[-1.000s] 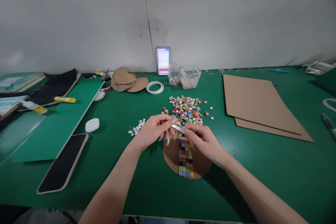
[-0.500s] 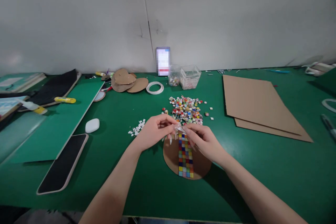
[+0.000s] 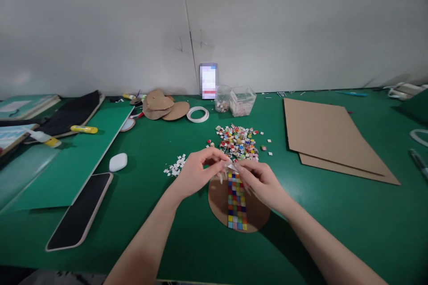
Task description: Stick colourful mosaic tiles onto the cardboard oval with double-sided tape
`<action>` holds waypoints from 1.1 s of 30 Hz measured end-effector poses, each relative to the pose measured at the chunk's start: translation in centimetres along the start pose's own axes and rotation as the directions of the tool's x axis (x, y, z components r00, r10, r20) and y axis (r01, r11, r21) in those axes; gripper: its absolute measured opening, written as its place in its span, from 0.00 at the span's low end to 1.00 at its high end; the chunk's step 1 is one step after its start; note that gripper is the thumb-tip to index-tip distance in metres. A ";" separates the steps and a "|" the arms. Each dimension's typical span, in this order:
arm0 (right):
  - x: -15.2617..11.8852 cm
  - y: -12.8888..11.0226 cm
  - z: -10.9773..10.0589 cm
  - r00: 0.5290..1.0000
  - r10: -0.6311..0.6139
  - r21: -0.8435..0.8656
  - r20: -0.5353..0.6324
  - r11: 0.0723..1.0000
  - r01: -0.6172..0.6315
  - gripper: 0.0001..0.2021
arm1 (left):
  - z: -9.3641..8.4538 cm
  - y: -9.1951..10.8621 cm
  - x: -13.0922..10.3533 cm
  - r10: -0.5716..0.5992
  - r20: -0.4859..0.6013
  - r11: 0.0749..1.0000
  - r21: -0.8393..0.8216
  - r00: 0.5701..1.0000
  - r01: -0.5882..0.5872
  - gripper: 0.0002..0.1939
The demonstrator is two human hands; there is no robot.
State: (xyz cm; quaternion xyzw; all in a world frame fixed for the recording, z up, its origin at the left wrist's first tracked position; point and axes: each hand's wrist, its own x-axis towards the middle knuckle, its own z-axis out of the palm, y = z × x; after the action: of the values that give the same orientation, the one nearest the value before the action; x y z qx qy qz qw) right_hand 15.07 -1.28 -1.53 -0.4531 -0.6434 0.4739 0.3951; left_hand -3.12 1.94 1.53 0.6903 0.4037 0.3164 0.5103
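Observation:
My left hand and my right hand meet over the top of a round cardboard disc. Their fingertips pinch a small white piece between them. Down the middle of the disc runs a strip of colourful mosaic tiles in rows. Just beyond my hands lies a loose heap of mixed coloured tiles. Small white pieces are scattered left of my left hand.
Behind the heap stand a clear square box, a round clear cup and an upright phone. Cardboard sheets lie right. At left are a dark phone, a white case and a green board.
The whole view has shifted slightly, with the scene a little lower in the picture. Both hands keep their pinch on the white piece above the disc.

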 end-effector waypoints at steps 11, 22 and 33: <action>0.0 -0.1 0.0 1.000 -0.030 -0.057 0.000 0.998 0.030 0.13 | 0.2 0.2 -0.1 -0.042 0.018 0.997 -0.061 0.999 0.043 0.09; -0.1 -0.2 0.1 1.000 -0.025 -0.066 0.019 0.997 0.026 0.12 | 0.6 0.5 0.1 -0.069 0.011 0.993 -0.098 0.998 0.070 0.13; -0.2 -0.2 0.3 0.999 -0.034 -0.023 0.008 0.999 0.034 0.13 | 1.3 0.2 0.1 -0.090 -0.021 0.963 -0.256 0.996 0.082 0.10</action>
State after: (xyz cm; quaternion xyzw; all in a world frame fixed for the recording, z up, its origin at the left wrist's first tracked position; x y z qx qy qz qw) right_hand 14.82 -1.61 -1.46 -0.4449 -0.6579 0.4612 0.3955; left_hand -1.93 1.46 1.39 0.5959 0.3974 0.3542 0.6013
